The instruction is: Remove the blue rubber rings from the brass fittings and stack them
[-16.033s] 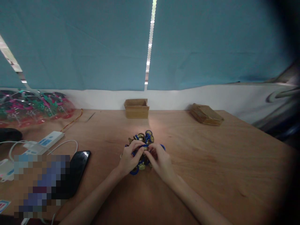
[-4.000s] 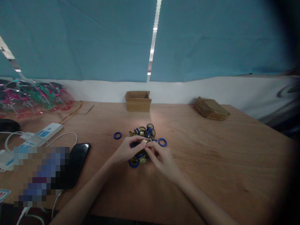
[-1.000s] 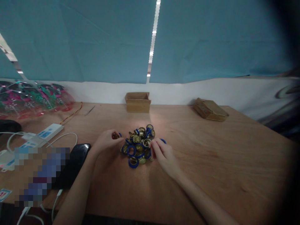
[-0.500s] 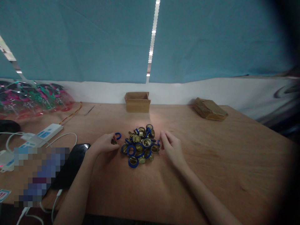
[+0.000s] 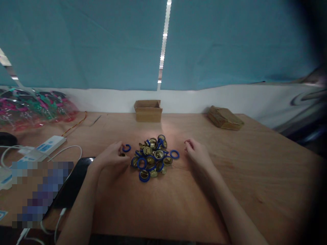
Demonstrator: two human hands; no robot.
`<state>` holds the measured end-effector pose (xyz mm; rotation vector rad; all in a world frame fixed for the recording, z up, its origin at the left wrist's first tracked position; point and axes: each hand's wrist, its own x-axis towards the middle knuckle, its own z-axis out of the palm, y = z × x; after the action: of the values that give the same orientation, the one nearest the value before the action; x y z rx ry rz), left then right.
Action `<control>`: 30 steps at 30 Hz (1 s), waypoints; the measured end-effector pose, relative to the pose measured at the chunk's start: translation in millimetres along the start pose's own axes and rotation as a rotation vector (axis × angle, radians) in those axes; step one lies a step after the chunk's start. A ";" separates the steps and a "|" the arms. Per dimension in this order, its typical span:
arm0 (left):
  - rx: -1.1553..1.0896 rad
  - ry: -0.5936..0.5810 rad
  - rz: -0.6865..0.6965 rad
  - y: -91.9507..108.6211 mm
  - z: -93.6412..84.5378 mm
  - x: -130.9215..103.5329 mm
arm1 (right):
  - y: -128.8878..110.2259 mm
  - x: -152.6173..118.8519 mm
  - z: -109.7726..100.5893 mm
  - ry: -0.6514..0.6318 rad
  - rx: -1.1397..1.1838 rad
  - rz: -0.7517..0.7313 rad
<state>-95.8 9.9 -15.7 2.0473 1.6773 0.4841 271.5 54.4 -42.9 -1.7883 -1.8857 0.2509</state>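
Note:
Blue rings and round brass-coloured metal pieces form a loose pile [image 5: 150,160] on the wooden table. At its left, my left hand [image 5: 110,156] curls its thumb and fingers around a small brass piece [image 5: 123,154], mostly hidden by the hand. A blue ring [image 5: 127,148] sits at these fingertips, partly covered; whether it is held I cannot tell. Right of the pile, my right hand [image 5: 199,154] hovers apart from it with fingers curled together; their inner side is hidden. Between this hand and the pile lies another blue ring [image 5: 174,154], at the pile's right edge.
An open cardboard box [image 5: 148,115] stands at the back, and a flattened-looking carton [image 5: 225,117] lies back right. On the left are a black phone [image 5: 74,187], a white power strip [image 5: 51,144] with cables, and plastic-wrapped colourful items [image 5: 38,107].
My right hand has drawn away from the pile to the right, leaving a blue ring lying flat at its edge. My left hand has hardly moved. The view has shifted slightly.

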 end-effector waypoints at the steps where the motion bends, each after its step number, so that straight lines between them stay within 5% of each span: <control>1: -0.010 0.040 0.017 2.9 0.2 0.8 | 1.0 -0.4 0.2 -0.007 -0.018 -0.001; 10: -0.064 0.385 0.328 48.5 33.8 9.2 | 6.7 -2.2 7.6 -0.051 -0.147 0.010; 19: -0.059 0.247 0.578 85.4 86.4 -6.0 | 11.3 -0.9 8.4 -0.039 -0.196 0.001; 30: -0.021 0.239 0.586 82.1 93.0 -4.5 | -5.8 -5.5 2.8 0.081 -0.150 -0.066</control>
<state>20.3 -18.9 -48.9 2.5361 1.1493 0.9600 265.0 49.1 -43.8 -1.7995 -1.9463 0.0133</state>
